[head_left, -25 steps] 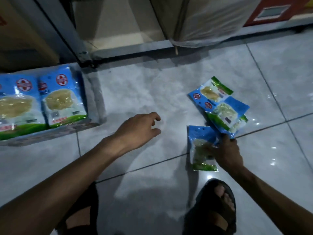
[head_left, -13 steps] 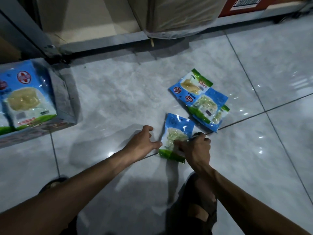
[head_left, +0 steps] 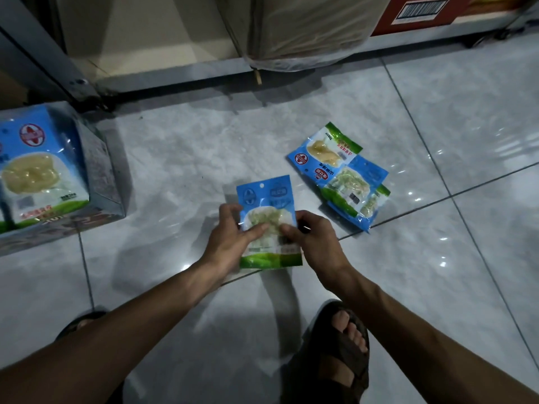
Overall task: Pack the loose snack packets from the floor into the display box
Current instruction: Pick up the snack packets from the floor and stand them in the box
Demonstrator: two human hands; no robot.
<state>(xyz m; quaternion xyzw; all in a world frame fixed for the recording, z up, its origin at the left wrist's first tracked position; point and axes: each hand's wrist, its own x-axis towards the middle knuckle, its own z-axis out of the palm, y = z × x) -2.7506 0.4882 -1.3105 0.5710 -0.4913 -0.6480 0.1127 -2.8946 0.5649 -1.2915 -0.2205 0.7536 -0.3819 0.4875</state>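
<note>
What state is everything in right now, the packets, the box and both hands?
Held packet: lifted, gripped on both sides, face up.
Left hand: closed on the held packet's left edge.
Right hand: closed on its right edge.
Floor packets: loose on the floor, overlapping in a pile.
Display box: on the floor at left, open, packets already inside.

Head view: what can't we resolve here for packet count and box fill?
- Display box: cut off by the left frame edge; fill level unknown.
- Floor pile: packets overlap, so the exact count is unclear.
- Held packet: the left hand and right hand cover its sides; label text too blurred to read.
- Cardboard box: cropped by the top edge.
</note>
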